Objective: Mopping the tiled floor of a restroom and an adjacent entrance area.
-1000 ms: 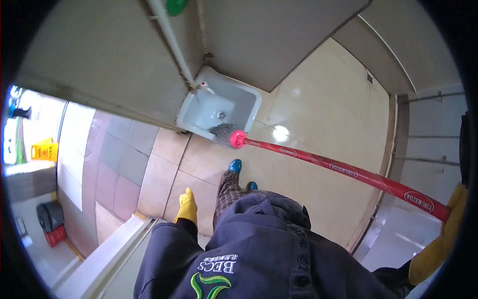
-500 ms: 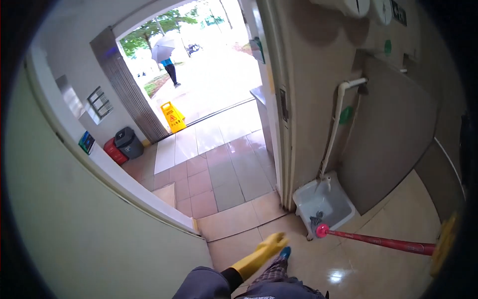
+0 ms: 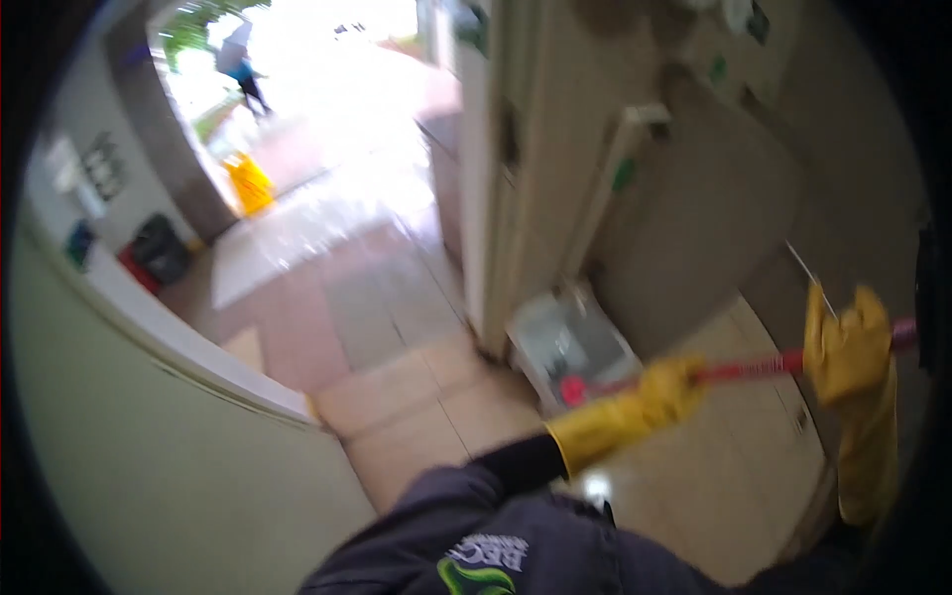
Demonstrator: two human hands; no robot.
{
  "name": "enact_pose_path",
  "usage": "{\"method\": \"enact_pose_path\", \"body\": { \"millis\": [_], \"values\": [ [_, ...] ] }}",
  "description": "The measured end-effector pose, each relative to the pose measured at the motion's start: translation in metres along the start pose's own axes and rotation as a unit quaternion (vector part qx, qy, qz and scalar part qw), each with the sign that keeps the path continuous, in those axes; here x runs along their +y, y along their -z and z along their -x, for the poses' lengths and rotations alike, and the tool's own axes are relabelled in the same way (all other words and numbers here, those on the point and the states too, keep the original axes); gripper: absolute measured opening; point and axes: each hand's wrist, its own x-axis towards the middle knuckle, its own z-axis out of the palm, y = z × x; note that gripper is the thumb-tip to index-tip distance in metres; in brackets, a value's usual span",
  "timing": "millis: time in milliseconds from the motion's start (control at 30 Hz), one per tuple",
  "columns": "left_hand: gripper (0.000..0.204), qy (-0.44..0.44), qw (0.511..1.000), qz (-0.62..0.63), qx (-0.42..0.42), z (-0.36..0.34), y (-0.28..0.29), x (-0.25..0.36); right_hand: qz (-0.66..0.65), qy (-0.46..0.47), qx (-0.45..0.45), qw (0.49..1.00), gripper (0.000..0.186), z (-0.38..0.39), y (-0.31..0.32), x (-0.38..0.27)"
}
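Observation:
A mop with a red handle (image 3: 749,370) slants across the right side, its pink round joint (image 3: 572,390) over the near edge of a white floor-level basin (image 3: 526,342). My left hand (image 3: 672,389), in a yellow rubber glove, is closed round the lower part of the handle. Farther up, my right hand (image 3: 848,352), gloved in yellow too, is closed on the handle near its upper end, with finger and thumb tips pointing up. The picture is smeared by motion, and the mop's strands are hard to make out.
A pale pipe (image 3: 605,188) runs down the wall to the basin. Left of it a doorway opens onto tiled floor (image 3: 367,297), with a yellow floor sign (image 3: 248,185) and a dark bin (image 3: 161,248). Outside walks a person (image 3: 243,74) with an umbrella. A pale door (image 3: 169,466) stands at left.
My view has swung right, so the scene sits farther left. My left hand, empty before, has moved right and taken hold of the mop handle. My right hand now shows more fully.

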Motion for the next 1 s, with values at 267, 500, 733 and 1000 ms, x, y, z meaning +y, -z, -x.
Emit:
{"method": "enact_pose_path", "body": {
  "millis": [267,500,733,1000],
  "values": [
    [0.011,-0.029,0.996,0.042,0.067,-0.016,0.051,0.022,-0.136,-0.335,-0.076,0.929,0.042,0.019,0.035,-0.022],
    [0.025,-0.055,0.997,0.027,0.038,0.014,0.032,0.021,-0.454,-0.799,0.255,0.3,0.053,-0.076,-0.009,-0.147],
    [0.057,-0.066,0.997,0.0,-0.043,0.031,0.058,0.017,-0.542,-0.772,0.245,0.221,0.05,-0.052,-0.016,-0.163],
    [0.039,0.094,0.964,-0.159,-0.192,0.102,0.159,-0.088,-0.552,-0.752,0.3,0.2,0.045,-0.08,-0.088,-0.139]
  ]
}}
